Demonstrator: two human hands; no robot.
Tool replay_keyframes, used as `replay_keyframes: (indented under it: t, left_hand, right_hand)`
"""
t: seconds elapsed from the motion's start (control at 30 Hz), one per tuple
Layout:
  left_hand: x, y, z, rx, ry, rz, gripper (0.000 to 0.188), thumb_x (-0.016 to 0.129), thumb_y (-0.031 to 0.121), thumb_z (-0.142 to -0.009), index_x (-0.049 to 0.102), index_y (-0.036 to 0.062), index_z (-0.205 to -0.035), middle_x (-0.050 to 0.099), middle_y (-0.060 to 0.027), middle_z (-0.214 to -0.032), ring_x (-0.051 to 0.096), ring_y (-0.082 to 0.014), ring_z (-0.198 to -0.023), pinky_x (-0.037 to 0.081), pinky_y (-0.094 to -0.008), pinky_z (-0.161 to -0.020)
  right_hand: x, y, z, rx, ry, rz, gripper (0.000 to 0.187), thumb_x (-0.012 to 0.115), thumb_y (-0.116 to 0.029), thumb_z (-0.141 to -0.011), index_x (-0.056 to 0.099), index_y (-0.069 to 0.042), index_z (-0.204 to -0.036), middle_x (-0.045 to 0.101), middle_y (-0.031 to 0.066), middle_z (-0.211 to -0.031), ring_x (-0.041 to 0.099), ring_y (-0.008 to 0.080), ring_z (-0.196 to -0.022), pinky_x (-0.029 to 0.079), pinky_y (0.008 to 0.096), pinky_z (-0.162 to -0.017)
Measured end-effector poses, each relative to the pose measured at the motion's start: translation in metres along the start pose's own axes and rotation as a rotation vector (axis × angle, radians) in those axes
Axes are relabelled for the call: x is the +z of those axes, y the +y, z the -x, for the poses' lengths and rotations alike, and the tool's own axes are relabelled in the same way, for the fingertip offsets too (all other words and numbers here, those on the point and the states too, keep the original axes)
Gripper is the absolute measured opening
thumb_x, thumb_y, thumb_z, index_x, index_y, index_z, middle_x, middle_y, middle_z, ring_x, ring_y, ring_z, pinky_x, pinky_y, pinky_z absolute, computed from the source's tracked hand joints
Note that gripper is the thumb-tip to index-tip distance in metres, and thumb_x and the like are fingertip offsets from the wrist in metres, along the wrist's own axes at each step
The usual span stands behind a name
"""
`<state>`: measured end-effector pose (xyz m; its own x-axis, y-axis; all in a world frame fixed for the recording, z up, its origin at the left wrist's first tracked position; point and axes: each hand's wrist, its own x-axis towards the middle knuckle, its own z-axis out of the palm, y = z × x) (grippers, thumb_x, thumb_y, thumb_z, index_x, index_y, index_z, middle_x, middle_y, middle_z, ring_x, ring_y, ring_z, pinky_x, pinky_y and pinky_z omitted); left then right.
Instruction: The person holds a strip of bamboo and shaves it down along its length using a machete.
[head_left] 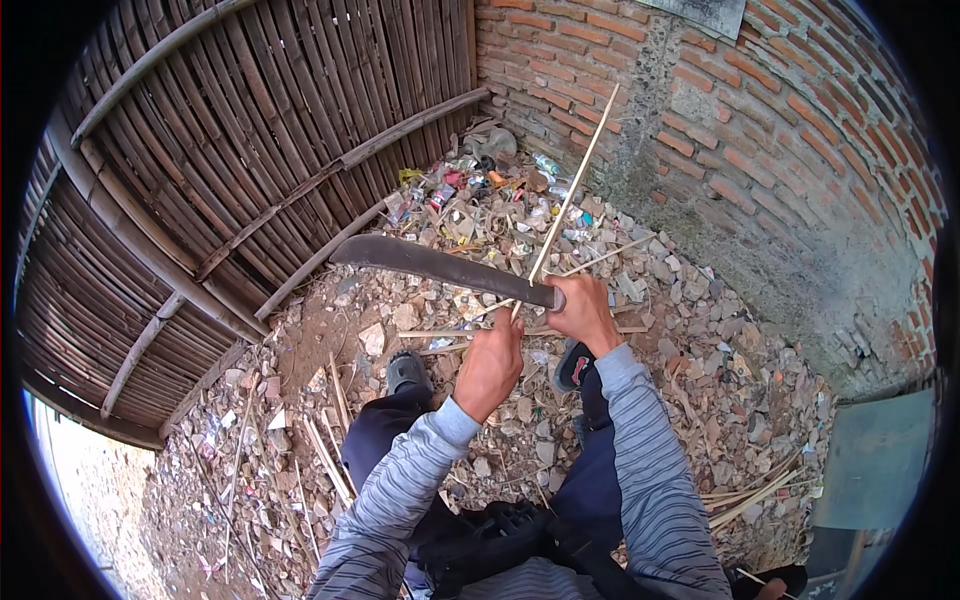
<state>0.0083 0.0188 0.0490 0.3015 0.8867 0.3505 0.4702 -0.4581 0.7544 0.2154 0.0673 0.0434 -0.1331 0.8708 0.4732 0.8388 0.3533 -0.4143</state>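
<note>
Over the rubble (690, 400), right hand (585, 312) is gripping a machete (430, 264), left hand (492, 365) is pinching a bamboo strip (575, 190); likely a plastic bottle (546, 164) is lying beyond, contents unclear.

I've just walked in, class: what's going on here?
The person's right hand grips a machete, its blade pointing left. The left hand pinches the near end of a thin strip, which crosses the blade and slants away toward the brick wall. Other strips lie on the rubble.
</note>
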Motion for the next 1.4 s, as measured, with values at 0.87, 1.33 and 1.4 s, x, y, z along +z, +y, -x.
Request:
replay_keyframes:
  t: [0.87,1.33,1.4]
  left_hand:
    - [-0.035,0.009,-0.001,-0.470,-0.450,0.822,0.032,0.040,0.033,-0.117,0.058,0.0080,-0.109,0.035,0.0082,-0.071,0.031,-0.0036,-0.054,0.027,-0.0244,-0.046]
    - [0.007,-0.003,0.000,-0.434,-0.427,0.820,0.028,0.044,0.034,-0.116,0.060,0.0110,-0.115,0.036,0.0093,-0.073,0.029,-0.0022,-0.057,0.026,-0.0210,-0.049]
    - [0.011,-0.011,-0.002,-0.392,-0.352,0.743,0.028,0.044,0.034,-0.116,0.060,0.0110,-0.114,0.037,0.0092,-0.073,0.031,-0.0018,-0.057,0.026,-0.0207,-0.049]
  right_hand:
    - [-0.043,0.157,0.022,0.951,0.506,-1.136,0.032,0.071,-0.023,-0.090,0.075,-0.003,-0.114,0.042,-0.0076,-0.064,0.033,0.0045,-0.048,0.029,0.0246,-0.046]
    - [-0.047,0.018,-0.010,0.542,0.254,-1.233,0.017,0.078,-0.018,-0.098,0.069,-0.003,-0.095,0.051,-0.0090,-0.064,0.036,-0.0004,-0.047,0.027,0.0222,-0.043]
    - [-0.046,0.020,-0.009,0.504,0.244,-1.231,0.017,0.078,-0.018,-0.098,0.071,-0.003,-0.097,0.053,-0.0084,-0.066,0.037,-0.0002,-0.048,0.027,0.0223,-0.043]
